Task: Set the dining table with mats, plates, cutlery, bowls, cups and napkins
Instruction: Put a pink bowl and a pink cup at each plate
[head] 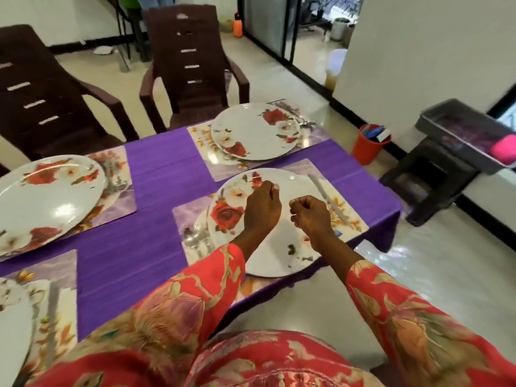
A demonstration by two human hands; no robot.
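Both hands hover over a white rose-patterned plate (282, 255) on the near right mat (353, 222). My left hand (262, 206) has its fingers curled above the plate's far left part. My right hand (310, 216) is curled too, just right of it. Nothing shows in either hand. A knife (326, 196) lies on the mat right of this plate, and forks and a spoon (196, 243) lie left of it. Matching plates sit on mats at the far right (251, 135), the left (47, 202) and the near left (11, 331). I see no bowls, cups or napkins.
A purple cloth (156, 191) covers the table. Two dark brown chairs (190, 65) stand at the far side. On the floor to the right are a red bucket (367, 148) and a black stool carrying a grey tray (460, 135) with a pink item (504, 149).
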